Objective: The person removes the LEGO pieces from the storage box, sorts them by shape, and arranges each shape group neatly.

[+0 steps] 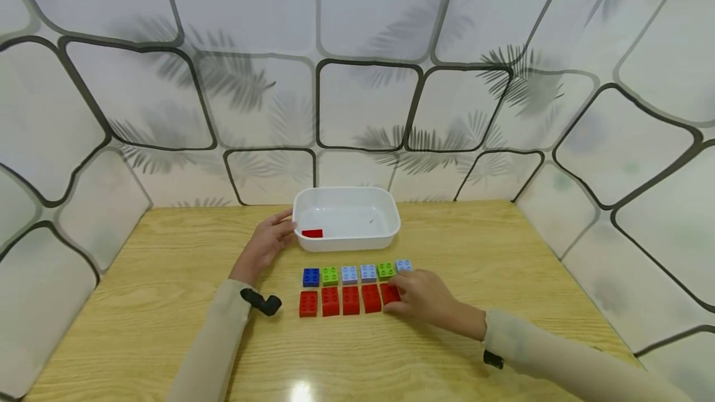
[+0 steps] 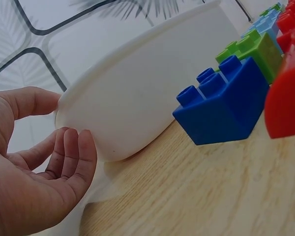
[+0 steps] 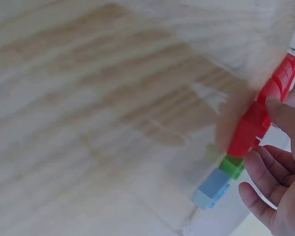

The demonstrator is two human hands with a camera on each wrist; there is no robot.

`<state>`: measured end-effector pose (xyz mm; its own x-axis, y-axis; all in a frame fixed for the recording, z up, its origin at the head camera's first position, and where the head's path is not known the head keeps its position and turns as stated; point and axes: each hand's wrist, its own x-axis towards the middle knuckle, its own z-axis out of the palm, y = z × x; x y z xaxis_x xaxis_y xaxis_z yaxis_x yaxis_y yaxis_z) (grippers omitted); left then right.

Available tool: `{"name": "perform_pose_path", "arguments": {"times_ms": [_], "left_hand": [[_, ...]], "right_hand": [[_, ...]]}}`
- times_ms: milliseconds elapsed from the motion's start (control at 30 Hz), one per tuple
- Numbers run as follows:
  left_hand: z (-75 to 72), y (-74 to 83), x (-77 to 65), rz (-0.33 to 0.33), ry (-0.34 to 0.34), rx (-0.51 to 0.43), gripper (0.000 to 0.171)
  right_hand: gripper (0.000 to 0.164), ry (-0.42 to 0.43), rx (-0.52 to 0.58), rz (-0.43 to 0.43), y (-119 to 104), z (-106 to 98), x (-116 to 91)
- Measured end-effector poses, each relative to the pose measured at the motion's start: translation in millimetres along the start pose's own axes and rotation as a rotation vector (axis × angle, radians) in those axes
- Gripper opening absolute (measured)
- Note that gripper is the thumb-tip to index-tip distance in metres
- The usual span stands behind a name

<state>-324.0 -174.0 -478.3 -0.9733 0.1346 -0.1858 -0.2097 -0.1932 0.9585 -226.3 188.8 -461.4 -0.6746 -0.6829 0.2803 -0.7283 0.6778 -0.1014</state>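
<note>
In the head view, my left hand (image 1: 267, 244) rests against the left end of a white plastic tub (image 1: 346, 244). The left wrist view shows its fingertips touching the tub's outer wall, fingers loosely bent. With thumb and fingers, my right hand (image 1: 424, 298) pinches the rightmost red toy building block (image 1: 390, 293), partly covered by the hand. That red block (image 3: 248, 130) shows in the right wrist view. Several more red blocks (image 1: 350, 300) stand to its left in a row. Inside the tub, near its left front corner, lies a red piece (image 1: 312, 233).
Behind the red row runs a row of smaller studded blocks: a dark blue block (image 1: 311, 277), green ones (image 1: 330, 276) and light blue ones (image 1: 349, 275). All stand on a wooden table (image 1: 167, 303). Patterned walls (image 1: 268, 104) enclose its back and sides.
</note>
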Motion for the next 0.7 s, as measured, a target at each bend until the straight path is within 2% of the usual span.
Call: {"name": "perform_pose_path", "arguments": {"times_ms": [333,533,700], "left_hand": [[0.0,2.6,-0.6,-0.008,0.033,0.017,0.056],[2.5,5.2,0.5,-0.022,0.052,-0.015,0.057],[7.3,7.1,0.0,-0.034,0.059,-0.014,0.057]], "right_hand": [[0.039,0.105,-0.033,-0.143,5,-25,26],[0.037,0.161,-0.066,-0.192,9,-43,56],[0.032,0.159,-0.005,-0.200,13,-57,87]]}}
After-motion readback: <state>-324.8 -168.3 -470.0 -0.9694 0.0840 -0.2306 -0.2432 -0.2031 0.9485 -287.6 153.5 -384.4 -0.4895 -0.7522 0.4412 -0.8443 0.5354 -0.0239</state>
